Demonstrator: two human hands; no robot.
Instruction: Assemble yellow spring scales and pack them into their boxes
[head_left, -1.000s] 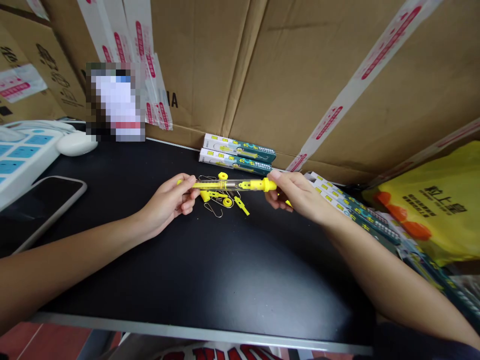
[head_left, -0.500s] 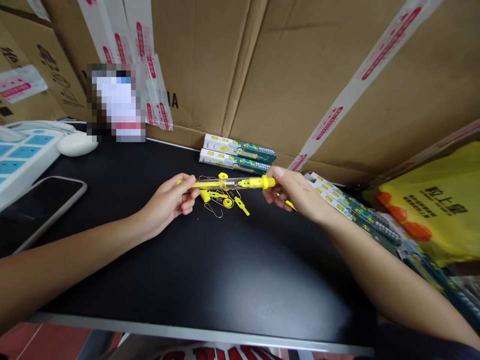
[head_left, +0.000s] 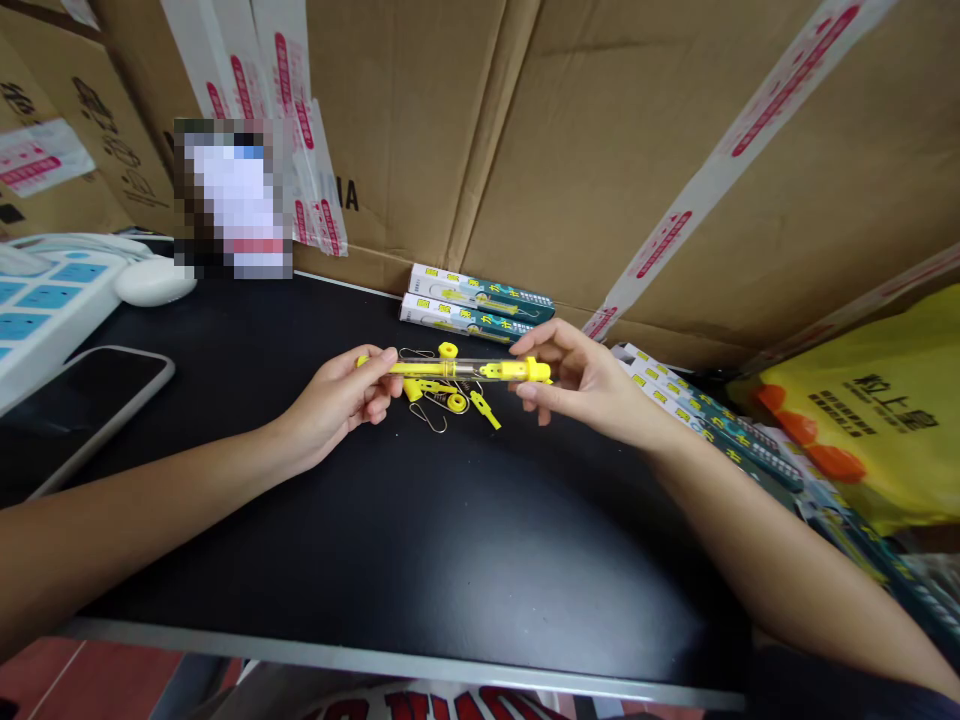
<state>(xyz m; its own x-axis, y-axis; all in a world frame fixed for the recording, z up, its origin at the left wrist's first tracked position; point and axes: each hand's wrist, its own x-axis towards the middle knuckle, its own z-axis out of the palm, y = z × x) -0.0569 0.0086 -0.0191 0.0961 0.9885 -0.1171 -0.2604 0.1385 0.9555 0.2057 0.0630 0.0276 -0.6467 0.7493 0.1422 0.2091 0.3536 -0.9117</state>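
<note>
My left hand [head_left: 352,390] pinches the left end of a clear tubular spring scale [head_left: 469,370] with yellow parts inside, held level above the black table. At its right end is a yellow cap [head_left: 536,370]. Around that cap my right hand [head_left: 574,380] has its fingers apart, some above and the thumb below; it does not appear to grip it. Beneath the tube lie loose parts: a yellow ring [head_left: 455,403], a yellow nut-like piece [head_left: 448,350], a flat yellow strip [head_left: 486,410], a wire hook [head_left: 429,418] and springs, partly hidden by the tube.
Two slim printed boxes [head_left: 480,305] lie by the cardboard wall [head_left: 390,130]. More such boxes [head_left: 705,410] are stacked at right, beside a yellow bag [head_left: 877,420]. At left are a phone [head_left: 82,415], a power strip [head_left: 60,300] and a white rounded object [head_left: 156,284].
My right hand has loosened from the yellow cap, its fingers spreading apart around it. My left hand keeps holding the tube in nearly the same place.
</note>
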